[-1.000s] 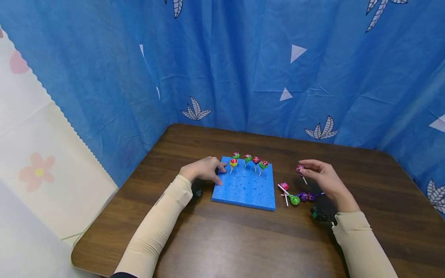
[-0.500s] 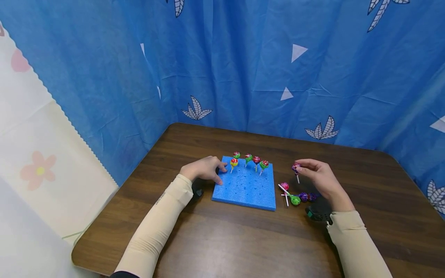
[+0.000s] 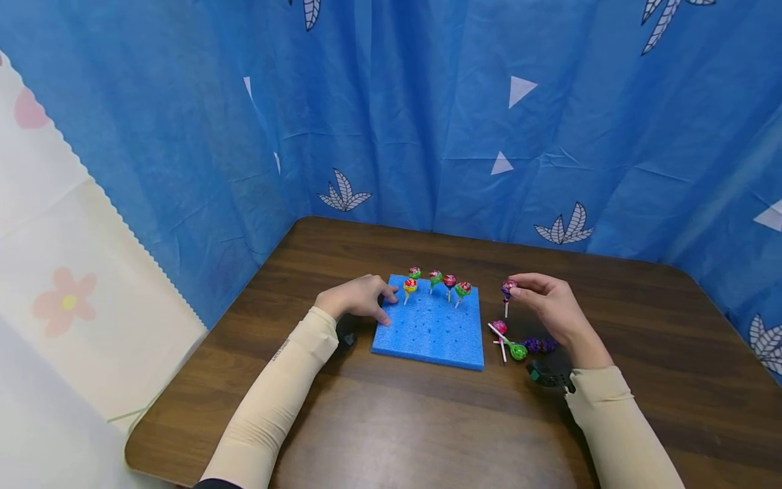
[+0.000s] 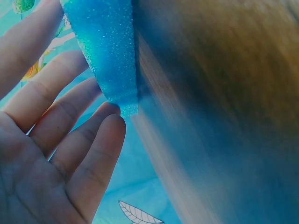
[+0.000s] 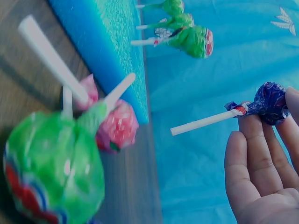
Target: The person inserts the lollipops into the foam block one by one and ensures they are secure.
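Note:
My right hand [image 3: 559,309] pinches a purple lollipop [image 5: 272,103] by its wrapped head, above the table to the right of a blue foam board [image 3: 434,343]. Its white stick points down in the head view. At the board's left edge, my left hand [image 3: 360,297] rests with fingers spread; the left wrist view has the fingertips against the foam's side. Several lollipops stand in the back part of the board, among them a yellow one [image 3: 410,286] and a green one [image 3: 463,289] that leans. Rows of small holes mark the rest of the foam.
Loose lollipops lie right of the board: a pink one [image 3: 499,327], a green one [image 3: 518,352] and purple ones [image 3: 533,346], close together with crossing sticks. The brown wooden table [image 3: 391,435] backs onto a blue curtain [image 3: 427,122].
My right hand has moved left toward the board with the purple lollipop, whose stick has swung from slanted to nearly upright. The left hand has stayed in place.

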{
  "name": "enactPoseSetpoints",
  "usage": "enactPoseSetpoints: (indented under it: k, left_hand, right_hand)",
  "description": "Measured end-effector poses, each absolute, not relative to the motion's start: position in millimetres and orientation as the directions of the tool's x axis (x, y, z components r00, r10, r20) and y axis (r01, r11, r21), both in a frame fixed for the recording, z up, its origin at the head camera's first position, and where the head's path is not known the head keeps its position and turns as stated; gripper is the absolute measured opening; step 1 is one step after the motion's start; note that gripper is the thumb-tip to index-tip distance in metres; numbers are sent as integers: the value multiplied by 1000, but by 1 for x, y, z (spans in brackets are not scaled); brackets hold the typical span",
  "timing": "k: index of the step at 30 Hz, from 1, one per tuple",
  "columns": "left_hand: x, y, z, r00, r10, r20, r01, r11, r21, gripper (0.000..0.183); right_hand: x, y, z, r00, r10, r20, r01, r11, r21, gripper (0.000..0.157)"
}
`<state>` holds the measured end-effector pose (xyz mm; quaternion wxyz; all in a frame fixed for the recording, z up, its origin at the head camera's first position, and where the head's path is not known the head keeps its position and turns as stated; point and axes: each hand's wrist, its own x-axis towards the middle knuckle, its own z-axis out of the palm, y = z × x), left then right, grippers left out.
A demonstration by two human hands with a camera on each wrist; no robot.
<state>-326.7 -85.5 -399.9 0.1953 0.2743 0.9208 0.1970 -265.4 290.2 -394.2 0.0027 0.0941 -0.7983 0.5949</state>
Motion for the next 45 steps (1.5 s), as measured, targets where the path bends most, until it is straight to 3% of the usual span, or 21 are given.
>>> enactPoseSetpoints:
  k: [9, 21, 36, 45]
  left_hand:
    - [-326, -86, -399, -771, 590, -239, 442, 767, 466, 53]
    - [-326, -87, -399, -776, 581, -245, 436, 774, 459, 52]
    - [-327, -85, -400, -769, 588, -250, 440, 772, 460, 52]
    - [-327, -86, -399, -772, 583, -255, 432, 774, 462, 52]
  right_hand:
    - [-267, 275, -392, -968, -189, 164, -177, 59, -982, 20]
    - [-272, 255, -388, -959, -226, 173, -183, 21, -983, 17]
    - [-279, 226, -388, -966, -215, 146, -156, 30, -987, 17]
    - [-285, 209, -390, -971, -193, 145, -179, 173, -968, 39]
